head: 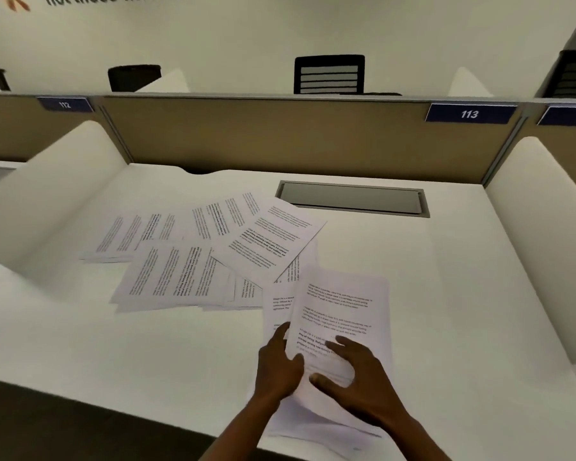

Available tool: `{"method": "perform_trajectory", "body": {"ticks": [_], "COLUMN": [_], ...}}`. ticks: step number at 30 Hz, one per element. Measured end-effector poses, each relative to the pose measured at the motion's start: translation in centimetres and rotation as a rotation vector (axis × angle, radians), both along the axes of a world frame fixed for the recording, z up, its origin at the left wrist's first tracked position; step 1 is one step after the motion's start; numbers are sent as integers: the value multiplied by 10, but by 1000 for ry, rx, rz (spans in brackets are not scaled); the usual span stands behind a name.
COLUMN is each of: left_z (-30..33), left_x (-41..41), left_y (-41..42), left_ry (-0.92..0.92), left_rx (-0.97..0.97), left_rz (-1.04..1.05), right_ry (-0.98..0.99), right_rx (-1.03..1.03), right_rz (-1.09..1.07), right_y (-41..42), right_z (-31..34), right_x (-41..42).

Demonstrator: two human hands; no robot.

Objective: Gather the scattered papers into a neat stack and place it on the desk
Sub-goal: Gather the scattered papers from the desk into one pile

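Note:
Several printed white papers (213, 257) lie fanned and overlapping across the middle of the white desk (463, 294). Nearer to me, a loose bundle of sheets (343, 304) rests at the desk's front, slightly skewed. My left hand (280, 364) grips the bundle's left edge, fingers curled under it. My right hand (363, 377) lies on top of the bundle with fingers spread, thumb pressing the lower part of the top sheet. The bundle's bottom edge hangs over the desk's front edge.
A grey cable hatch (353, 197) is set into the desk behind the papers. Curved white side dividers (64, 194) (539, 207) flank the desk, and a tan back partition (280, 134) carries a "113" label (469, 114). Black chairs (329, 74) stand beyond.

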State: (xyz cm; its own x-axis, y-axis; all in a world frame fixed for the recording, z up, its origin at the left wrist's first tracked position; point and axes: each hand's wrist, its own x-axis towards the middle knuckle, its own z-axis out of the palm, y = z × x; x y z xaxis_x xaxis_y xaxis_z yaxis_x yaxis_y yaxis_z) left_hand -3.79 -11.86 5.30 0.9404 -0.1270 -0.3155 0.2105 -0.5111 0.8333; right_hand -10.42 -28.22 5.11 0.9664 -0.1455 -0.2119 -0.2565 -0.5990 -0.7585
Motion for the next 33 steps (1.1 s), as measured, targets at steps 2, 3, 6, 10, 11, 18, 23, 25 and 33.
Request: {"method": "perform_trajectory", "body": {"ticks": [2, 3, 6, 10, 11, 18, 23, 25, 33], "left_z": [-9, -16, -26, -30, -28, -21, -20, -20, -20], "left_x": [-1, -3, -6, -4, -3, 6, 11, 11, 15], "left_y": [2, 5, 13, 10, 5, -8, -13, -18, -29], "left_ry": [-83, -106, -2, 22, 20, 78, 82, 84, 76], "left_rx": [180, 307, 480, 475, 443, 223, 209, 203, 65], "left_rz": [-10, -6, 34, 20, 21, 111, 120, 103, -23], "right_ry": [-24, -27, 47, 188, 192, 130, 114, 120, 125], "right_rx": [-149, -217, -327, -420, -451, -485, -463, -460, -386], "right_rz": [-23, -60, -217, -200, -169, -54, -29, -21, -97], "right_y": [-14, -17, -25, -22, -20, -13, -26, -29, -41], "right_z": [-9, -14, -28, -44, -46, -52, -53, -54, -53], "right_x": [1, 1, -3, -8, -9, -17, -23, -25, -29]}}
